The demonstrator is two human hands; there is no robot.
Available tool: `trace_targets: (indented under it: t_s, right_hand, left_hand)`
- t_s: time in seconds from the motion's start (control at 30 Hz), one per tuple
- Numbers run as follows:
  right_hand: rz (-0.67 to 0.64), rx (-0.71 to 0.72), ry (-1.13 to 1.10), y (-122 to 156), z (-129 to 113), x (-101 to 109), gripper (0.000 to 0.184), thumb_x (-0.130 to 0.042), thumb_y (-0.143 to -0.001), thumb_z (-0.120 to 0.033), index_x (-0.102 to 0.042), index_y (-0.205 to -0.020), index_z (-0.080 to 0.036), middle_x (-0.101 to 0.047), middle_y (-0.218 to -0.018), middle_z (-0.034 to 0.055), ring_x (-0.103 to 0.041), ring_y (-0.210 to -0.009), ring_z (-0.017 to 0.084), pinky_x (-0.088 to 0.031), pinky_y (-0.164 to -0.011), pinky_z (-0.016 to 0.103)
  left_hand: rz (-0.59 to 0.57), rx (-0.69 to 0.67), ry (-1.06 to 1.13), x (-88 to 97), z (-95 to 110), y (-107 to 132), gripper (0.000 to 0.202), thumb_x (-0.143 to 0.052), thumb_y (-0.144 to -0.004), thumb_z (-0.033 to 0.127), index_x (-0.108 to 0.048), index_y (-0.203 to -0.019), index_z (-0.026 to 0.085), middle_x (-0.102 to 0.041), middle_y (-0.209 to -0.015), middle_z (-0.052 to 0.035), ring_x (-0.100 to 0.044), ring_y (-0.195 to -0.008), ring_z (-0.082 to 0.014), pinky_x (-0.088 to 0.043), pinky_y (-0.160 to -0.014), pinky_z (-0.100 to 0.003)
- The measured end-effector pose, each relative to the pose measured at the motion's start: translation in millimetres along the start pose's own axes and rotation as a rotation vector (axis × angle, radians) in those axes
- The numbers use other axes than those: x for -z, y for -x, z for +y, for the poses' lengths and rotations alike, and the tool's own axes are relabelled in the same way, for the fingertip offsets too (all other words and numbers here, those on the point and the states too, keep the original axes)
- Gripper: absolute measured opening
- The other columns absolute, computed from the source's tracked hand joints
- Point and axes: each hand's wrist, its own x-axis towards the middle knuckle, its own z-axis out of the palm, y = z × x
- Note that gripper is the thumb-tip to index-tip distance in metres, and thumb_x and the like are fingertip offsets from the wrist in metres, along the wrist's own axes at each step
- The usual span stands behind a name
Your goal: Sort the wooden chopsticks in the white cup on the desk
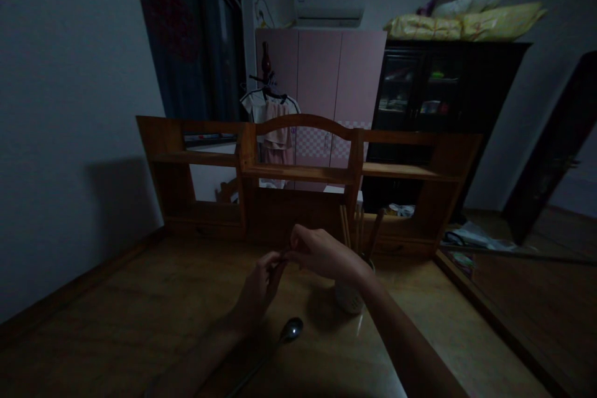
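Note:
Both my hands meet above the middle of a wooden desk (140, 323). My left hand (259, 289) is closed in a pinch, fingertips up against my right hand. My right hand (321, 254) is also closed, fingers curled, pinching something small and thin between the two hands; it is too dark to name. Below them a metal spoon (285, 334) lies on the desk, bowl toward the far side. Just right of my right wrist stands a pale cup (349, 300) holding several upright chopsticks (346, 226).
A wooden shelf unit (303, 171) runs along the desk's far edge. Behind it are a pink wardrobe (326, 74), hanging clothes (270, 115), a dark cabinet (429, 99) topped with bedding, and an air conditioner (329, 5). Papers (471, 236) lie at the right.

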Motion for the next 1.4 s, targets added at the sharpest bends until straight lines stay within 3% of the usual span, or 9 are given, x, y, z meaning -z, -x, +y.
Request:
trace_targets:
  t_s: [0.17, 0.33, 0.47, 0.6, 0.67, 0.87, 1.0, 1.17, 1.4]
  right_hand:
    - [-0.134, -0.082, -0.197, 5.1, 1.7, 9.4, 0.037, -0.067, -0.084, -0.036, -0.048, -0.112, -0.022, -0.065, -0.074, -0.0029, -0.06, -0.051, 0.01, -0.04, -0.043, 0.016]
    - [-0.224, -0.04, -0.18, 10.6, -4.9, 23.4, 0.01, -0.059, -0.089, -0.027, -0.062, -0.088, -0.018, -0.065, -0.064, -0.002, -0.063, -0.052, 0.01, -0.043, -0.048, 0.017]
    - [-0.163, -0.061, -0.201, 20.5, -6.7, 48.9, 0.011, -0.061, -0.088, -0.028, -0.064, -0.084, -0.018, -0.066, -0.062, -0.0015, -0.064, -0.055, 0.012, -0.044, -0.049, 0.018]
    - [-0.028, -0.151, -0.277, 52.2, -8.2, 96.1, 0.017, -0.061, -0.087, -0.035, -0.063, -0.088, -0.018, -0.064, -0.064, -0.0009, -0.061, -0.054, 0.012, -0.044, -0.046, 0.018]
    - [0.069, -0.192, -0.285, 75.3, -12.8, 120.6, 0.02, -0.063, -0.086, -0.039, -0.063, -0.09, -0.02, -0.063, -0.067, -0.0005, -0.059, -0.055, 0.011, -0.044, -0.045, 0.018]
    - [0.349, -0.244, 0.013, 136.6, -24.1, 161.0, 0.022, -0.065, -0.083, -0.045, -0.067, -0.093, -0.026, -0.066, -0.077, 0.0044, -0.061, -0.063, 0.018, -0.048, -0.047, 0.024]
    - [0.396, -0.214, 0.189, 147.0, -14.2, 163.6, 0.023, -0.066, -0.079, -0.049, -0.068, -0.087, -0.028, -0.069, -0.077, 0.0048, -0.065, -0.063, 0.021, -0.051, -0.048, 0.026]
    - [0.233, -0.267, 0.25, 129.0, -2.2, 149.6, 0.024, -0.061, -0.083, -0.048, -0.066, -0.082, -0.025, -0.063, -0.061, 0.0003, -0.057, -0.048, 0.014, -0.043, -0.041, 0.022]
    - [0.095, -0.26, 0.243, 96.6, 1.0, 131.2, 0.014, -0.062, -0.085, -0.036, -0.067, -0.083, -0.023, -0.064, -0.061, -0.0027, -0.057, -0.05, 0.01, -0.039, -0.043, 0.018]
  left_hand:
    - [0.018, 0.003, 0.05, -3.2, -2.0, 6.8, 0.029, -0.061, -0.087, 0.03, -0.051, -0.112, 0.021, -0.068, -0.101, -0.0048, -0.068, -0.079, -0.0146, -0.056, -0.069, -0.027]
    - [-0.094, -0.129, 0.171, -7.8, -0.3, 9.2, 0.012, -0.058, -0.088, 0.021, -0.05, -0.096, 0.022, -0.066, -0.096, -0.0042, -0.066, -0.088, -0.0157, -0.054, -0.067, -0.025]
    - [-0.155, -0.161, 0.193, -3.4, 8.2, 3.3, 0.021, -0.061, -0.086, 0.021, -0.044, -0.098, 0.023, -0.059, -0.098, -0.0035, -0.062, -0.086, -0.0149, -0.052, -0.068, -0.027]
    - [-0.259, -0.107, 0.211, 5.3, 17.2, -5.1, 0.019, -0.046, -0.092, 0.025, -0.042, -0.11, 0.022, -0.053, -0.108, -0.0082, -0.056, -0.099, -0.0185, -0.05, -0.08, -0.032]
    - [-0.273, -0.057, 0.131, 5.1, 17.7, -7.5, 0.012, -0.041, -0.094, 0.024, -0.046, -0.105, 0.022, -0.053, -0.103, -0.0062, -0.055, -0.095, -0.0172, -0.047, -0.083, -0.032]
    - [-0.29, 0.057, 0.033, -6.4, 8.6, -8.0, 0.011, -0.042, -0.096, 0.028, -0.051, -0.093, 0.021, -0.055, -0.088, -0.0014, -0.056, -0.082, -0.0144, -0.045, -0.077, -0.028]
    - [-0.296, 0.114, 0.047, -6.9, 8.7, -8.8, 0.014, -0.044, -0.095, 0.031, -0.053, -0.092, 0.021, -0.057, -0.088, -0.0009, -0.058, -0.083, -0.0147, -0.045, -0.078, -0.028]
    - [-0.331, 0.12, 0.052, -7.4, 9.6, -9.1, 0.016, -0.045, -0.095, 0.032, -0.056, -0.091, 0.021, -0.058, -0.088, -0.0013, -0.058, -0.084, -0.0153, -0.045, -0.079, -0.028]
    - [-0.346, 0.107, 0.049, -8.0, 7.5, -9.0, 0.017, -0.044, -0.095, 0.03, -0.059, -0.094, 0.022, -0.06, -0.092, -0.0015, -0.059, -0.086, -0.0152, -0.046, -0.079, -0.028]
